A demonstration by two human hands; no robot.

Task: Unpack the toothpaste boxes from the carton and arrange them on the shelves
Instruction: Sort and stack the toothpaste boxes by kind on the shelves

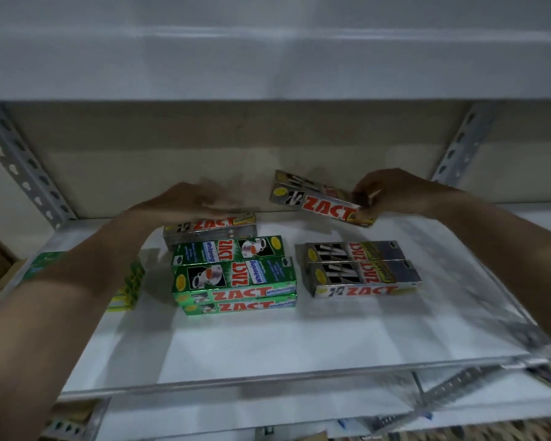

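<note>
Step in hand: placing boxes on the white shelf (268, 351); the carton was not clearly in view.
Right hand: the right hand (392, 192) pinched one end of two silver Zact boxes held together (318, 198), tilted in the air above the far right of the shelf.
Left hand: the left hand (188, 202) lay flat, fingers straight though blurred, on top of a single silver Zact box (210, 230) at the far left.
Already shelved: a green Zact Whitening stack (236, 278) sat mid-shelf, just in front of the single silver box; a silver Zact pair (360, 268) lay to its right, apart from it.
Left edge: more green boxes (128, 281), half hidden behind the left forearm.
Next move, as a judgement: the held pair probably needed lowering flat behind the silver pair, long sides squared to it, before the pinch let go.
Progress, as a judgement: early, with much shelf bare.
</note>
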